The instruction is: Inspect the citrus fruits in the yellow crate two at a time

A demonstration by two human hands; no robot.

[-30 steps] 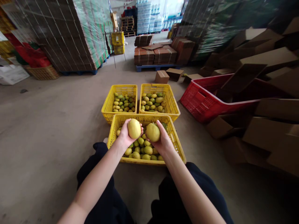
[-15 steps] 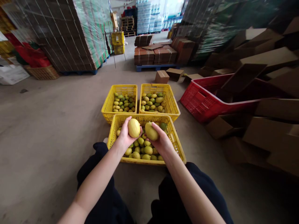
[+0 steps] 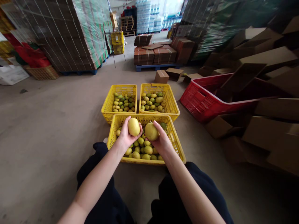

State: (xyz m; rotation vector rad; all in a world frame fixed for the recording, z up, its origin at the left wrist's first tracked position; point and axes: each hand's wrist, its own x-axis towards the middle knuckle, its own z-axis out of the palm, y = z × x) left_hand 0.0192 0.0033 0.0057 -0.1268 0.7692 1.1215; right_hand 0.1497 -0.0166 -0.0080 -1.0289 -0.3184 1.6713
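Observation:
Over the near yellow crate (image 3: 153,161), my left hand (image 3: 125,135) is closed round a yellow fruit (image 3: 134,127). Beside it, my right hand (image 3: 163,140) grips a second, greenish-yellow fruit (image 3: 151,131) from its right side. A small gap separates the two fruits. Below them in the crate lie several yellow and green fruits (image 3: 148,150), partly hidden by my hands. Just beyond stand a back left yellow crate (image 3: 106,102) and a back right yellow crate (image 3: 174,102), both holding more such fruits.
A red crate (image 3: 198,105) with cardboard in it stands at the right, among piled cardboard boxes (image 3: 266,133). Farther off are a small box (image 3: 161,77), flattened cardboard on a blue pallet (image 3: 151,67), and a tall wrapped stack (image 3: 88,34) at the left.
The fruit in my right hand has turned slightly, and the fingers have shifted a little on it. My left hand keeps its fruit, almost still.

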